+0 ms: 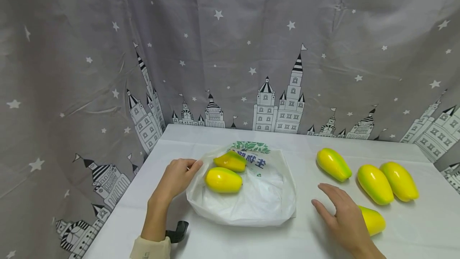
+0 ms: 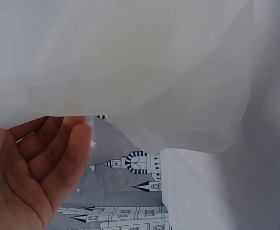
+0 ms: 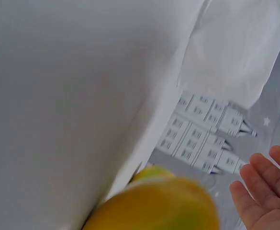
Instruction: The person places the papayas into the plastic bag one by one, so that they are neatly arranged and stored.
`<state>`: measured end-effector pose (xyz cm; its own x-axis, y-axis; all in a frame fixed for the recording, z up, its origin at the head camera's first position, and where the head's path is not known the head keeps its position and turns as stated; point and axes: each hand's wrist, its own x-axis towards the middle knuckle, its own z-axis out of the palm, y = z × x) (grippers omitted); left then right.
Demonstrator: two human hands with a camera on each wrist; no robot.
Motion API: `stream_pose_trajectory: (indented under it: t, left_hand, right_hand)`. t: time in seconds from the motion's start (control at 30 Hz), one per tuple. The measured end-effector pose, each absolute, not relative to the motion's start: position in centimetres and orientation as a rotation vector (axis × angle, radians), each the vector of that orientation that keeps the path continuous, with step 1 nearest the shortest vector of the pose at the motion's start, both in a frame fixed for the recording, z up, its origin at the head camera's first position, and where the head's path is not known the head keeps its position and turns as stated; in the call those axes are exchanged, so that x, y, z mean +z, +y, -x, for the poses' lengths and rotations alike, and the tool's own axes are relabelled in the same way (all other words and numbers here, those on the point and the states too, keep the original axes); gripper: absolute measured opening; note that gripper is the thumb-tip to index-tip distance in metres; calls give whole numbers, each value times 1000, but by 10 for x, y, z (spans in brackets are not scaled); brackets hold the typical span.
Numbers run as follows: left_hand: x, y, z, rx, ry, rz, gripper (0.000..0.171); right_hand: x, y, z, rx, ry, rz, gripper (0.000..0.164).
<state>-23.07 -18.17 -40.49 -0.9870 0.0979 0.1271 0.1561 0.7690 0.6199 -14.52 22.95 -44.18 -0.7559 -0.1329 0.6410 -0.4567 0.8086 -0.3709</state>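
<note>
A white plastic bag (image 1: 258, 201) with green leaf print lies spread on the table, its mouth towards me. Inside, at its left, are two yellow-green mango-shaped fruits, the front one (image 1: 224, 180) plump and the rear one (image 1: 231, 162) partly behind the bag's film. My left hand (image 1: 178, 176) pinches the bag's left rim between thumb and fingers; in the left wrist view the film (image 2: 130, 62) hangs over the fingertips. To the right of the bag, my right hand (image 1: 343, 217) is spread and holds nothing. A similar fruit (image 1: 374, 221) lies partly hidden behind it.
Three more such fruits, a left one (image 1: 333, 164), a middle one (image 1: 375, 184) and a right one (image 1: 399, 181), lie on the white table (image 1: 305, 139) beyond my right hand. A grey curtain (image 1: 230, 51) with castles and stars hangs behind and at the left.
</note>
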Motion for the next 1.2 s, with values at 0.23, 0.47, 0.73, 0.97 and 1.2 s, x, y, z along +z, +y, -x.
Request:
stream_pose_trajectory:
  t: [0.23,0.47,0.73,0.97,1.2]
  left_hand:
    - [-405,-182,231,-1021,-2873,215,35]
    - [-405,-182,230,-1015,-2880,216,35]
    - [-405,-182,230,-998,-2872,221,35]
    - [-405,-182,230,-997,-2876,226,36]
    - [-405,-182,230,-995,-2886,228,36]
  right_hand:
    - [-438,257,149,661,-2375,-354,48]
    - [-428,282,155,680,-2437,-220,45]
    - [-427,291,165,623,-2599,-208,50]
    - [-422,286,175,562,-2769,-207,58]
    - [-414,287,184,576,-2776,-232,61]
